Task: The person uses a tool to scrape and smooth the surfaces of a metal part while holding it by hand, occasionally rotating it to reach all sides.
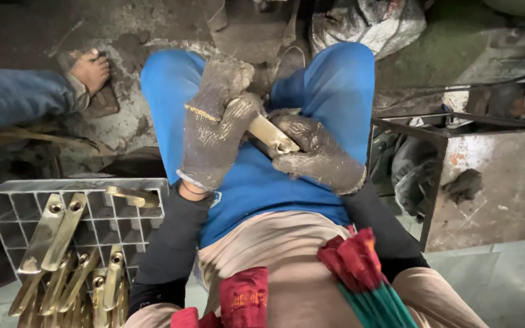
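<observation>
Both gloved hands worked one brass piece over the lap.

The left hand (217,121) in a grimy knit glove and the right hand (317,152) each clasped an end of the short golden brass bar (271,135), held between them. Judging by the grip, finishing was under way; turning it called for a firm hold. Similar long brass castings (62,267) leaned on a grey metal grid rack (7,200) below the left hand.

Gloves on left hand (217,124) and right hand (317,152): grimy grey knit, yellow-trimmed cuff. Brass piece (271,133) pale gold. Trousers (335,85) bright blue. Cloth bundle (353,258) red, green stripes below. Grid tray (7,200) grey, lower left; brass parts (53,234) golden.
</observation>
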